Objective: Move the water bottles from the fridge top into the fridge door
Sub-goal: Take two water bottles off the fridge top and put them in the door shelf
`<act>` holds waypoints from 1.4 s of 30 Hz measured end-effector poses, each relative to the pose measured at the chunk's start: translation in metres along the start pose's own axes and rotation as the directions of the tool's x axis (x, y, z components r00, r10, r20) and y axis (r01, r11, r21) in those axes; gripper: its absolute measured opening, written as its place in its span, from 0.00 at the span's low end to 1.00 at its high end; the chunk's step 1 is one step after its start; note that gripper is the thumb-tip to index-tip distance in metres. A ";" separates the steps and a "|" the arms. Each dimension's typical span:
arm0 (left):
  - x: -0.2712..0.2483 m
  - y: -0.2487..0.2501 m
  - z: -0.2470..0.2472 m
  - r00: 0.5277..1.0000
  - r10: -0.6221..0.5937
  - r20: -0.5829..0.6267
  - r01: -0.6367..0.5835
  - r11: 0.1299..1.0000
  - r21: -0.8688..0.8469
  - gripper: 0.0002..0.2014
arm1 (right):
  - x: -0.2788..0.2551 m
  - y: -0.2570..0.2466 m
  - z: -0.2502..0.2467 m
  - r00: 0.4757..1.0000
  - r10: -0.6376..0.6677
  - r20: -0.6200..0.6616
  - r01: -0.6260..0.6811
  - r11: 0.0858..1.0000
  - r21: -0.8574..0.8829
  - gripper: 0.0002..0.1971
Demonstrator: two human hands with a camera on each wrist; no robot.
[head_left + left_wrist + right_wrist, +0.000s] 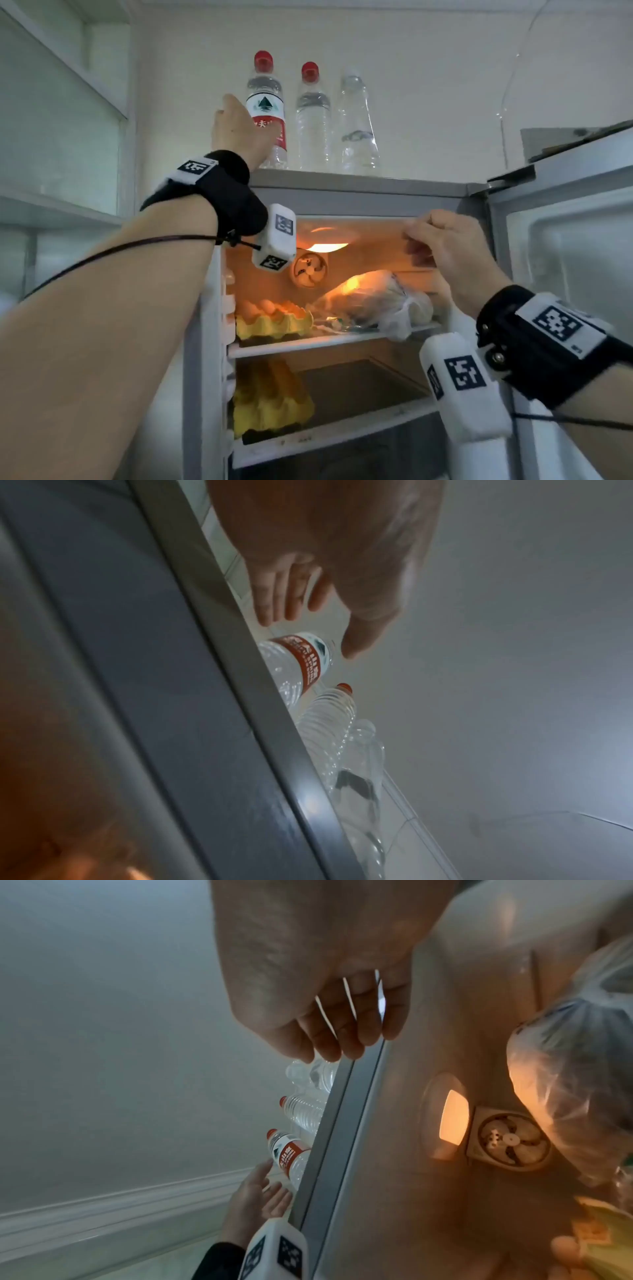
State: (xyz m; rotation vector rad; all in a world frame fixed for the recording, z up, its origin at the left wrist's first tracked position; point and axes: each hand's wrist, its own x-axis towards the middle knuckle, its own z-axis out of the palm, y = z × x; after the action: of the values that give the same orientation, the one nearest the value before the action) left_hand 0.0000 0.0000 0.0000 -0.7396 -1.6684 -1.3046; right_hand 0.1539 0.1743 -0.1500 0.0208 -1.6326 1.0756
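Observation:
Three water bottles stand in a row on the fridge top [359, 185]: a red-capped bottle with a red and white label [265, 109] [301, 661] [287, 1153], a red-capped bare bottle [312, 120] [329, 712] [304, 1112], and a clear bottle [358, 126] [359, 764] [308, 1072] whose cap I cannot make out. My left hand [233, 116] [308, 631] [263, 1191] is raised beside the labelled bottle with fingers straight and thumb spread, a small gap from it. My right hand [424, 236] [342, 1042] hangs loosely curled and holds nothing before the fridge's upper opening. The fridge door [565, 257] stands open at the right.
Inside the lit fridge, a yellow egg carton [274, 322] and a plastic bag of food [376, 301] sit on the top shelf, with another yellow carton [270, 404] below. Wall shelves [61, 102] lie to the left. A thin cable [503, 120] hangs at the right.

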 end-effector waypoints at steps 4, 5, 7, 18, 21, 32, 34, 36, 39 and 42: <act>0.019 -0.010 0.018 0.992 -0.099 0.081 0.095 0.994 0.055 0.40 | 0.000 0.011 -0.005 0.999 -0.021 -0.031 0.020 0.999 -0.032 0.10; 0.021 -0.012 0.023 0.989 -0.109 0.104 0.100 0.991 0.094 0.42 | 0.000 0.014 -0.006 0.999 -0.026 -0.037 0.025 0.999 -0.033 0.10; 0.025 -0.013 0.030 0.980 -0.149 0.132 0.126 0.978 0.164 0.45 | 0.001 0.017 -0.009 0.998 -0.035 -0.045 0.032 0.998 -0.047 0.10; -0.005 -0.006 0.005 0.999 0.018 0.028 -0.013 0.987 -0.163 0.35 | 0.015 0.010 0.004 0.998 -0.018 -0.065 0.015 0.999 -0.052 0.12; -0.026 0.000 -0.013 0.999 0.047 -0.016 -0.049 0.940 -0.337 0.33 | 0.034 -0.014 0.022 0.996 -0.065 -0.063 0.061 0.996 -0.068 0.11; -0.090 -0.018 -0.048 0.999 -0.040 -0.002 0.035 0.892 -0.451 0.32 | 0.119 -0.081 0.115 0.964 -0.264 -0.021 0.232 0.880 -0.415 0.09; -0.100 -0.024 -0.049 0.997 -0.073 0.033 0.080 0.884 -0.460 0.35 | 0.131 -0.077 0.123 0.974 -0.224 -0.024 0.180 0.841 -0.510 0.13; -0.108 -0.030 -0.049 0.993 -0.097 0.069 0.119 0.867 -0.484 0.37 | 0.141 -0.071 0.130 0.986 -0.166 -0.026 0.117 0.789 -0.603 0.33; -0.118 -0.038 -0.048 0.987 -0.115 0.108 0.153 0.863 -0.481 0.34 | 0.148 -0.066 0.138 0.987 -0.151 -0.055 0.066 0.693 -0.718 0.42; -0.124 -0.043 -0.044 0.986 -0.119 0.118 0.160 0.871 -0.464 0.32 | 0.152 -0.064 0.140 0.986 -0.162 -0.031 0.073 0.597 -0.799 0.44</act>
State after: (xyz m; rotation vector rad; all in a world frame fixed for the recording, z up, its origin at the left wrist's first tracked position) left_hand 0.0306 -0.0475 -0.1268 -0.9830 -1.5008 -1.8436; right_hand 0.0234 0.1223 0.0145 -0.5109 -1.8600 0.1485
